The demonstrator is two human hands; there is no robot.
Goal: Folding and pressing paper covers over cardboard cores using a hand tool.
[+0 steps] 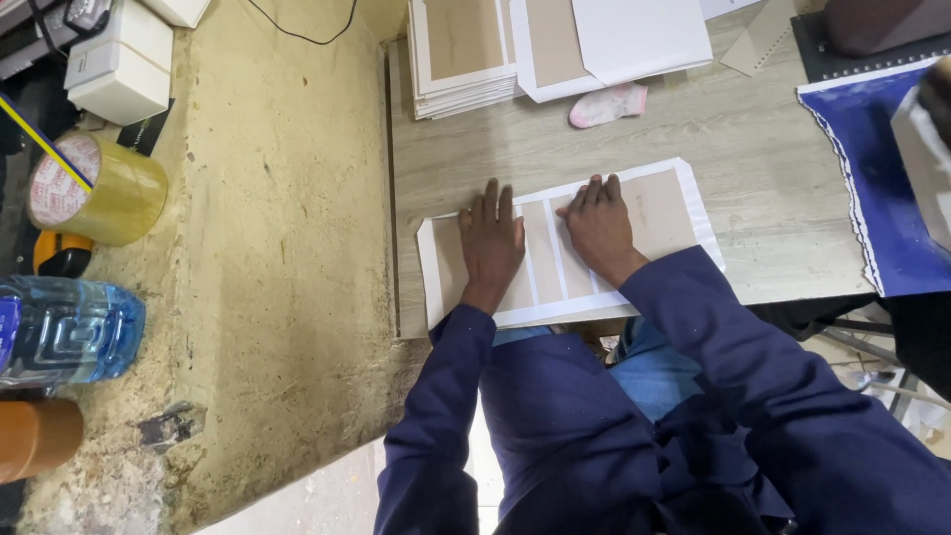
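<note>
A white sheet with brown cardboard panels glued on it point(664, 213) lies flat near the front edge of the wooden table point(753, 139). My left hand point(491, 243) presses flat on its left panel, fingers together and pointing away from me. Beside it, my right hand point(598, 226) presses flat on the middle panels. Neither hand holds anything. Both arms wear dark blue sleeves.
A stack of similar white and brown boards point(461, 54) and loose white sheets point(634, 35) lie at the back. A pink cloth point(607, 104) lies behind the sheet. Blue paper point(877, 168) lies at right. A tape roll point(94, 188) and water bottle point(64, 332) sit on the ledge at left.
</note>
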